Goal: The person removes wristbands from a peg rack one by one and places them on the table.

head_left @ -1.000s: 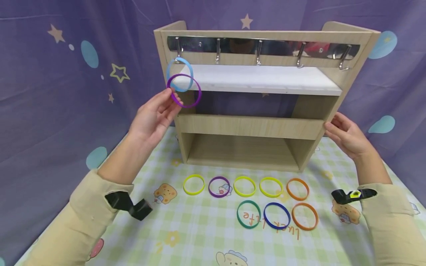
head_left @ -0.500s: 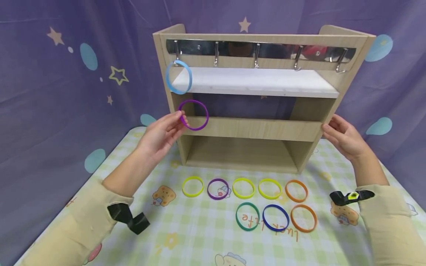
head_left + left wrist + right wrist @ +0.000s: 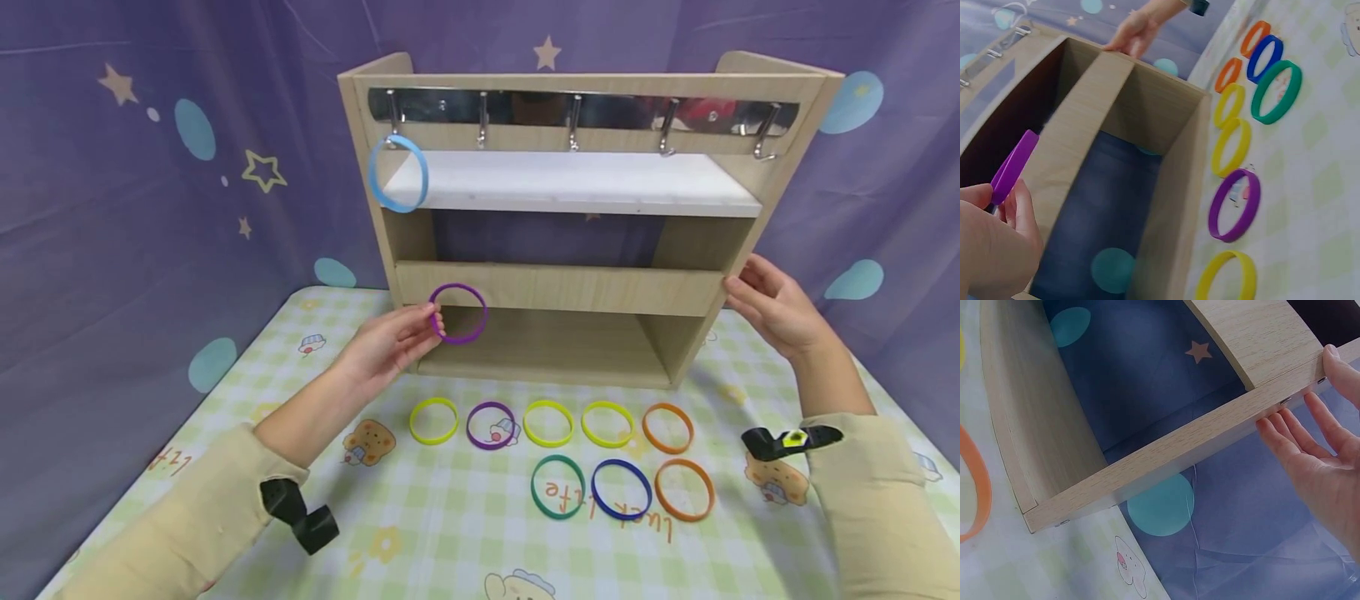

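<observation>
My left hand [image 3: 386,350] pinches a purple wristband [image 3: 485,315] between thumb and fingers, in front of the wooden hook rack's [image 3: 562,290] lower left part. In the left wrist view the held purple wristband [image 3: 1016,165] stands nearly edge-on. From the leftmost hook [image 3: 392,112] of the metal strip hangs a light blue wristband [image 3: 425,175]. My right hand [image 3: 776,308] holds the rack's right side panel. The right wrist view has its thumb on the front edge and its fingers [image 3: 1279,440] against the outer face.
Two rows of wristbands lie before the rack: yellow [image 3: 412,421], purple [image 3: 469,427], more yellow, orange [image 3: 692,429], green [image 3: 535,487], blue [image 3: 649,492] and another orange. A checked cloth [image 3: 450,533] covers the table; a purple curtain [image 3: 112,275] hangs behind.
My left hand has moved down and slightly right with the purple wristband, away from the hanging light blue one. The right hand stays at the rack's side.
</observation>
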A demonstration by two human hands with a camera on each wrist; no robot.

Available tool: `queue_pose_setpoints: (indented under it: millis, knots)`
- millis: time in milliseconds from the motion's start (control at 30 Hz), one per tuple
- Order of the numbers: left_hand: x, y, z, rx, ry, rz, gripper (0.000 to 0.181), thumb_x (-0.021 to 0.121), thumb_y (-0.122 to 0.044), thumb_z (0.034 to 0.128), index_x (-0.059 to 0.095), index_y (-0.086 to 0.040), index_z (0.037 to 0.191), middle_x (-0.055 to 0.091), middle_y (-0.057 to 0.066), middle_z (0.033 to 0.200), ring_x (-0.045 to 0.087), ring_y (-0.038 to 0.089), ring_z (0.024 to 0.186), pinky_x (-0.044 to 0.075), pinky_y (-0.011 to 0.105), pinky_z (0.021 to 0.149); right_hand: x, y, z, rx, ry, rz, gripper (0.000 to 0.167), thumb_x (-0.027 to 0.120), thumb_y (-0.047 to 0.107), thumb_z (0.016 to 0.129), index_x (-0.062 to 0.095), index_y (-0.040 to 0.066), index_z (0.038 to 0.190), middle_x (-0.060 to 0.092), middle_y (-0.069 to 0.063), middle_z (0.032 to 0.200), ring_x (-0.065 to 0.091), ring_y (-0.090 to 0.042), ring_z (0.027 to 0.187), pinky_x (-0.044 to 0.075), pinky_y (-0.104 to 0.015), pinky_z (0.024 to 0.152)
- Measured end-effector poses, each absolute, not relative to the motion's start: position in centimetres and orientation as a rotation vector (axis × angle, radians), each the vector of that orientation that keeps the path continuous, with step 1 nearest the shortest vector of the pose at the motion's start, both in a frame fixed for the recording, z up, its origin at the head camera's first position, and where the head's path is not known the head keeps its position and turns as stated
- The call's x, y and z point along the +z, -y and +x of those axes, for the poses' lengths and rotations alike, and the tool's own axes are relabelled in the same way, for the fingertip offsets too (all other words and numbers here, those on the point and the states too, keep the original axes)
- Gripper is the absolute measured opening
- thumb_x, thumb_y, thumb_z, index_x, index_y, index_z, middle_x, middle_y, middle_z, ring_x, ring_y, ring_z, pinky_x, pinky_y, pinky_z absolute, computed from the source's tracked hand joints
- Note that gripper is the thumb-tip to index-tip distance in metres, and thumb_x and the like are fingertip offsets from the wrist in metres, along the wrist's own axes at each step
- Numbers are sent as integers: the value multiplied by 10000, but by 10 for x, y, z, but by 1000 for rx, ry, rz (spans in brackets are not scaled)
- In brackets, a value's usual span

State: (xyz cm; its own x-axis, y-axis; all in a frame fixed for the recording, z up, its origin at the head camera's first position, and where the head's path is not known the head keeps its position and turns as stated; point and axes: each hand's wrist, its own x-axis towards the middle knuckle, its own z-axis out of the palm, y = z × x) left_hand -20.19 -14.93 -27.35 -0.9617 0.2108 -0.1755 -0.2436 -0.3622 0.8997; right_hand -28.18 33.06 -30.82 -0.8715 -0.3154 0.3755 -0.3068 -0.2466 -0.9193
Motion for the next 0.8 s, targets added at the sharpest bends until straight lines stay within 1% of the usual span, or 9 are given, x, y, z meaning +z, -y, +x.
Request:
queue_pose_setpoints:
  millis: [67, 200, 300, 400, 433, 533, 600, 700, 800]
  knots:
    - [-278, 149, -203, 2343, -1597, -31, 210, 497, -75, 992, 669, -128, 885, 666, -12, 880, 641, 66, 850, 588, 158, 840, -308, -331, -281, -2348, -1920, -804, 387, 436, -37, 977, 507, 154, 1307, 607, 49, 1198, 618, -35, 1045, 538, -113, 880]
    - [-288, 150, -206, 2191, -1636, 14, 207, 479, -56, 995, 657, -125, 915, 690, -15, 895, 667, 70, 860, 596, 181, 845, -308, -331, -282, -2349, -1923, -812, 394, 433, -42, 977, 503, 151, 1314, 604, 47, 1204, 615, -38, 1048, 538, -115, 880]
    - [-294, 151, -207, 2053, -1682, 54, 187, 472, -47, 995, 646, -108, 964, 709, -28, 898, 683, 69, 862, 604, 202, 841, -307, -330, -282, -2343, -1935, -806, 395, 433, -41, 978, 493, 149, 1318, 601, 49, 1209, 613, -37, 1050, 538, -114, 878]
    - [-301, 149, -208, 1932, -1724, 91, 181, 468, -54, 997, 604, -26, 1114, 717, -48, 890, 690, 56, 853, 607, 217, 844, -307, -330, -282, -2332, -1947, -799, 395, 435, -37, 979, 479, 149, 1325, 595, 52, 1211, 611, -36, 1050, 539, -114, 871]
    - [-303, 149, -208, 1901, -1735, 101, 220, 470, -58, 997, 570, 13, 1180, 719, -53, 884, 691, 55, 846, 606, 223, 852, -307, -330, -282, -2327, -1953, -797, 396, 436, -35, 980, 474, 150, 1328, 592, 53, 1213, 610, -35, 1051, 538, -113, 869]
    - [-310, 146, -208, 1830, -1766, 103, 347, 483, -74, 993, 464, 99, 1292, 708, -48, 861, 686, 55, 825, 604, 223, 855, -307, -330, -282, -2322, -1960, -794, 397, 436, -33, 981, 464, 150, 1333, 584, 52, 1215, 606, -35, 1051, 537, -113, 866]
    - [-315, 144, -207, 1801, -1786, 90, 394, 499, -71, 984, 435, 135, 1314, 701, -40, 851, 683, 64, 819, 602, 236, 869, -307, -329, -282, -2324, -1958, -796, 397, 436, -35, 981, 465, 149, 1331, 585, 50, 1210, 608, -36, 1049, 536, -112, 869]
    - [-324, 140, -205, 1760, -1819, 78, 391, 517, -45, 969, 455, 160, 1296, 693, -24, 854, 680, 88, 831, 589, 284, 918, -307, -329, -282, -2329, -1952, -804, 394, 433, -40, 979, 472, 145, 1325, 590, 46, 1204, 610, -39, 1048, 537, -113, 873]
    - [-333, 136, -201, 1691, -1874, 68, 363, 547, -39, 955, 508, 158, 1257, 707, 62, 927, 694, 141, 875, 554, 366, 980, -308, -329, -282, -2328, -1952, -810, 395, 432, -40, 980, 473, 148, 1325, 588, 47, 1209, 608, -37, 1052, 535, -112, 875]
